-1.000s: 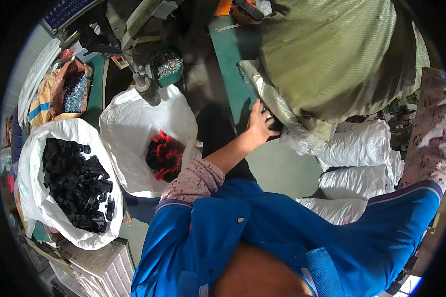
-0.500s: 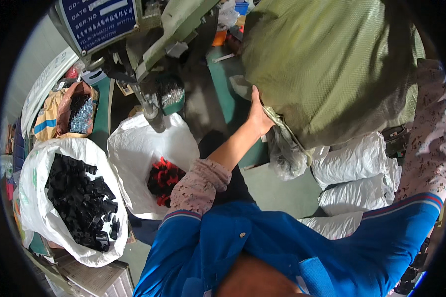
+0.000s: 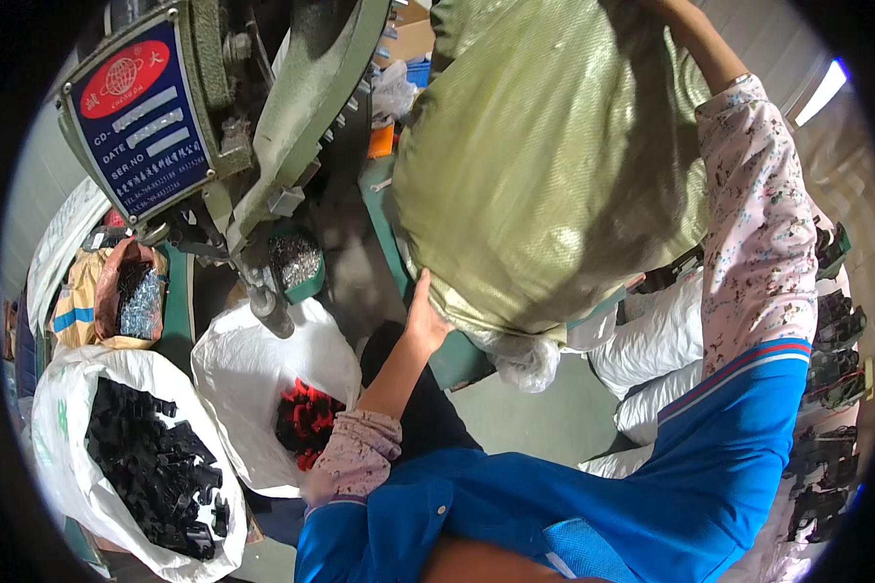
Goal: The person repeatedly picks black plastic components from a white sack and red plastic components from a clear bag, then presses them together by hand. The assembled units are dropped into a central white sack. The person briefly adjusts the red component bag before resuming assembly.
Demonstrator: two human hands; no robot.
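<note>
The fingers of the left hand (image 3: 426, 316) lie flat and together against the underside of the big green woven sack (image 3: 544, 165), pressing up into its lower left bulge rather than clamping anything. A second ago this hand rested lower, on the sack's near edge above the green tabletop (image 3: 457, 360); now the sack has risen well clear of that surface and fills the upper middle of the view, so the lift looks well under way and the weight is carried by both arms.

The right hand is out of sight: the flowered sleeve (image 3: 753, 223) runs up the sack's right side and the hand passes behind the top of it, so I cannot tell how those fingers are set, though the arm's reach suggests it grips the upper end.

Nearest the body, at the lower left, a white bag of black plastic parts (image 3: 151, 466) stands open, and just beside it, toward the table's near left corner, another white bag (image 3: 262, 379) holds red pieces (image 3: 306, 423). A knot of clear plastic (image 3: 520, 355) hangs from the sack's bottom over the tabletop's near edge. To the right, white filled bags (image 3: 651, 350) are stacked.

Farther off, the green machine (image 3: 301, 87) with its blue plate (image 3: 141, 117) now looms much larger at the upper left than half a second ago, since the head has tipped upward with the load.
</note>
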